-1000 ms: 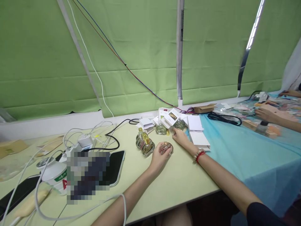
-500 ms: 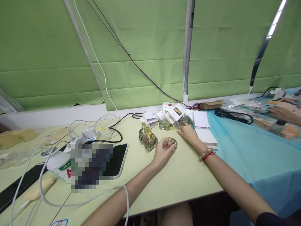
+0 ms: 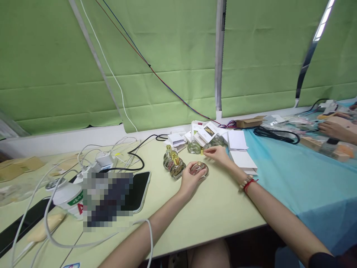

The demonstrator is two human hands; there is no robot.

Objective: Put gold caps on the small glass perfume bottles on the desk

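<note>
our left hand (image 3: 189, 180) gripping a rounded clear-glass bottle (image 3: 199, 169), our right hand (image 3: 219, 155) at a small gold cylindrical cap (image 3: 202, 151), grip unclear

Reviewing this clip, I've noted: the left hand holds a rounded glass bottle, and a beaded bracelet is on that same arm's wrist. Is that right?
Not quite: the head view shows the beaded bracelet at the right hand's wrist. The left hand does hold a rounded glass bottle.
</note>
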